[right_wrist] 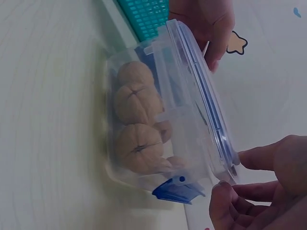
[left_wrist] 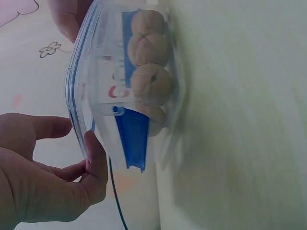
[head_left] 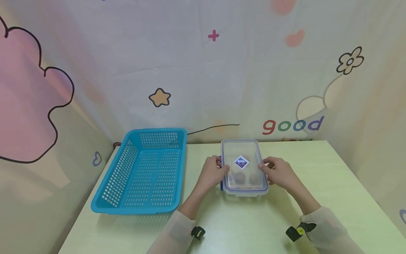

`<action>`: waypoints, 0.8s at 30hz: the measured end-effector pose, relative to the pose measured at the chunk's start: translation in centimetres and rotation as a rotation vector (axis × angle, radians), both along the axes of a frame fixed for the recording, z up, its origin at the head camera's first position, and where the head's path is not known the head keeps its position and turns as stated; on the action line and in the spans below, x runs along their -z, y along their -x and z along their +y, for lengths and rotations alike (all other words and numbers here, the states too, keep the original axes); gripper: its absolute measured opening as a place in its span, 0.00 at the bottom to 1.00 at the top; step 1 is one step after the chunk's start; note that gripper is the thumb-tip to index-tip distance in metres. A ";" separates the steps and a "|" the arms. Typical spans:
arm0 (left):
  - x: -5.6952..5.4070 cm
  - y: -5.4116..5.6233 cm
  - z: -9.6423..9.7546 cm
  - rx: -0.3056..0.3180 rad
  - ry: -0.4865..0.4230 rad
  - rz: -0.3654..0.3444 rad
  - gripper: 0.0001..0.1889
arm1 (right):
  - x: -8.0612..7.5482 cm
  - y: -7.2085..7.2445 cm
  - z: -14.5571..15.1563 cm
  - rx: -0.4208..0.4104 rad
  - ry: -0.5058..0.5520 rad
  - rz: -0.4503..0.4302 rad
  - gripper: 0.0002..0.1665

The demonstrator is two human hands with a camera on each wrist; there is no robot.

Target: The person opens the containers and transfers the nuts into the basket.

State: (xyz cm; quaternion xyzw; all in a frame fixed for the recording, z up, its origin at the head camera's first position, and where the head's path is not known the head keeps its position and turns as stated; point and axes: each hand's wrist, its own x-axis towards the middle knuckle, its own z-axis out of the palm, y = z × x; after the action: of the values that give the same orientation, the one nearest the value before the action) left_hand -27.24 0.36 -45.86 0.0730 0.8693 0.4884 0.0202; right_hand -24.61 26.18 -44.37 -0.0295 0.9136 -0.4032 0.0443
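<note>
A clear plastic food container (left_wrist: 108, 81) holds several round, tan walnuts (right_wrist: 139, 146), seen through its wall. Over it is a clear lid (head_left: 245, 150) with a blue seal line and a diamond-shaped label. My left hand (head_left: 213, 173) pinches the lid's left edge, thumb on top and a fingertip beneath the rim. Opposite, my right hand (head_left: 280, 171) pinches the right edge in the same way. The blue side latches stand unfastened: one latch (left_wrist: 133, 139) shows in the left wrist view, another latch (right_wrist: 177, 190) in the right wrist view.
A blue perforated plastic basket (head_left: 183, 176) stands to the left of the container on the pale wooden table (head_left: 253, 225). Behind the table hangs a printed curtain (head_left: 203, 81). Both wrists wear black straps with small devices.
</note>
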 end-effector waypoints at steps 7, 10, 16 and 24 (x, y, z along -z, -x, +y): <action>-1.6 -0.2 0.2 0.019 0.002 0.004 0.28 | -1.4 -0.2 0.7 0.000 0.007 0.005 0.30; -2.4 -0.5 0.6 0.032 -0.005 0.001 0.29 | -2.1 -0.4 1.2 0.002 0.017 0.022 0.30; -3.9 -0.8 2.1 0.045 -0.051 0.049 0.29 | -4.1 -0.8 2.4 0.019 0.006 0.071 0.33; -5.7 -1.1 4.2 0.020 -0.059 0.181 0.28 | -6.3 -1.5 4.1 0.052 -0.006 0.155 0.34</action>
State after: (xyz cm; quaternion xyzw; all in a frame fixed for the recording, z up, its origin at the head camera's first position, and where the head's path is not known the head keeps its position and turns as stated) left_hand -26.16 4.51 -40.19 0.1262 0.8520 0.5051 -0.0557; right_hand -23.14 30.33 -38.06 -0.0368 0.9159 -0.3979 -0.0367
